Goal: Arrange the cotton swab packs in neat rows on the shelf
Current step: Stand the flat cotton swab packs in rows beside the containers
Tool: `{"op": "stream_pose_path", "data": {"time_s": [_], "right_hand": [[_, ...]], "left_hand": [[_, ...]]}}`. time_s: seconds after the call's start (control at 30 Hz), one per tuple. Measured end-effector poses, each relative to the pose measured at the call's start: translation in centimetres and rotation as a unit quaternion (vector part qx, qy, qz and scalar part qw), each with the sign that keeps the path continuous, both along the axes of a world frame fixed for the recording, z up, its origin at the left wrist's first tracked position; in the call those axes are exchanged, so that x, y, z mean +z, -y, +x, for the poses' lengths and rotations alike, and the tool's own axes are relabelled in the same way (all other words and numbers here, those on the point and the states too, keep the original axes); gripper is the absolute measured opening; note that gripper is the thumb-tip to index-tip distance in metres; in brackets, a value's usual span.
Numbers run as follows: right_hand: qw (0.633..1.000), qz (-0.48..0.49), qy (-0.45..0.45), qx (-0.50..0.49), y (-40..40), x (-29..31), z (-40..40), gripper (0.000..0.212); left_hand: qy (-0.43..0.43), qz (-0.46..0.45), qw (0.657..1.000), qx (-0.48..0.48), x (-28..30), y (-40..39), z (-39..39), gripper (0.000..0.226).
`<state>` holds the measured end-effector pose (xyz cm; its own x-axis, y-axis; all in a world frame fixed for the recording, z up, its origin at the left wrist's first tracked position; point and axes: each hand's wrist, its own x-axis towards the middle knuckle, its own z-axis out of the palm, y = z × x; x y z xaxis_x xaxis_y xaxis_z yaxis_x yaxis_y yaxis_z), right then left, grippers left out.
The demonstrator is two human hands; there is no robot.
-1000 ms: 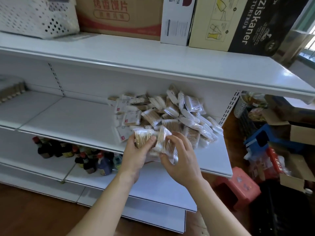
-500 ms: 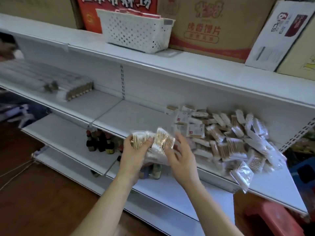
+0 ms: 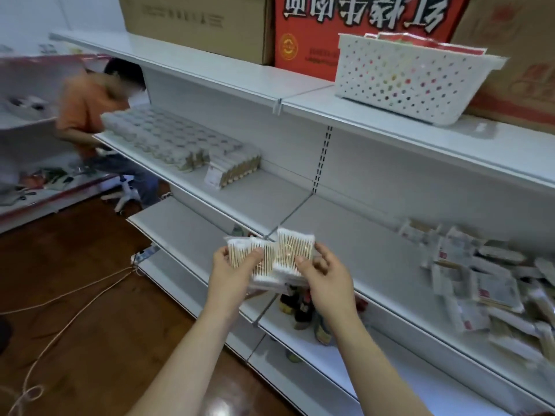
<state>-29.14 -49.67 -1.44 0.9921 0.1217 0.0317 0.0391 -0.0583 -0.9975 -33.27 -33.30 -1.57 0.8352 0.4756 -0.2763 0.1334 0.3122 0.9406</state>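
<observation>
cotton swab packs, between both hands' grip

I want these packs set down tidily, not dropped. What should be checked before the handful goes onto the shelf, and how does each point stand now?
1. Left hand grips the clear cotton swab packs with wooden sticks: ok.
2. Right hand grips the same handful: ok.
3. Held packs squared up: not ok, they are fanned and overlapping.
4. Bare space on the white metal middle shelf beside the neat rows of packs: ok.
5. Loose pile of packs sorted: not ok, jumbled.
6. Number of packs held: cannot tell.
</observation>
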Motion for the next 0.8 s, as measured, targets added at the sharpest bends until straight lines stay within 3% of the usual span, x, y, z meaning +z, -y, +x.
{"op": "stream_pose_path", "data": {"time_s": [0.07,0.27,0.43,0.67,0.8], "right_hand": [[0.999,0.022,0.026,-0.012,-2.1,0.2,2.6,0.03],[0.989,-0.001,0.14,0.047,-9.2,0.7,9.5,0.028],[0.992,0.026,0.102,0.072,-13.5,0.6,14.7,0.067],[0.997,0.047,0.051,0.034,-20.0,0.6,18.3,0.016],[0.998,0.021,0.046,0.033,-24.6,0.2,19.4,0.037]], "left_hand": [[-0.008,-0.005,1.0,0.008,-0.4,-2.5,1.8,0.05],[-0.022,-0.025,0.999,0.004,0.9,-9.0,9.5,0.055],[-0.006,-0.028,0.999,-0.014,2.1,-13.8,14.4,0.056],[0.005,-0.031,0.998,-0.053,1.4,-19.6,18.9,0.054],[0.007,-0.031,0.997,-0.07,0.5,-24.3,21.6,0.051]]}}
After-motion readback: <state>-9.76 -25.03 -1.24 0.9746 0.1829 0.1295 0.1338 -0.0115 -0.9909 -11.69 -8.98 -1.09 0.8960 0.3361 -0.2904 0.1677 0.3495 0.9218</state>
